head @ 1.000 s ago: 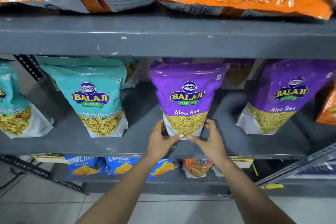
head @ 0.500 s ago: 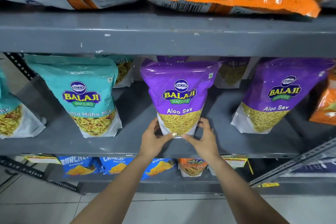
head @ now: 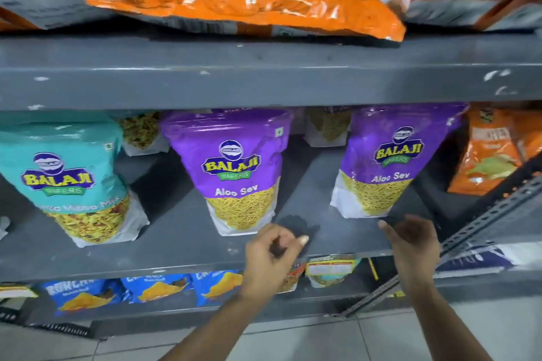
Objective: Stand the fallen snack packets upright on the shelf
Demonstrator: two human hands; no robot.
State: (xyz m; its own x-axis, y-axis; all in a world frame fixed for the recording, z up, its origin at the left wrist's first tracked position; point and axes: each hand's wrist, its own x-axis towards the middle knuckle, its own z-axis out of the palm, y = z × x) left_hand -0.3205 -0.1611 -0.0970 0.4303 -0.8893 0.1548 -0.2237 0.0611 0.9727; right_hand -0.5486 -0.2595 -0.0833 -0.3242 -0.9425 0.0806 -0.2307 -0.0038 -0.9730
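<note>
Two purple Aloo Sev packets stand upright on the grey middle shelf: one in the middle and one to the right. A teal mix packet stands at the left. My left hand hovers at the shelf's front edge just right of the middle purple packet, fingers loosely curled, holding nothing. My right hand is below the right purple packet's base, fingers apart, not touching it.
Large orange packets lie flat on the top shelf. An orange packet leans at the far right. More packets stand behind the front row. Blue packets fill the lower shelf. A slotted metal bar slants at right.
Both hands have let go of the middle purple packet, which stays standing. They moved right, the right hand to under the right purple packet. The view shifted right.
</note>
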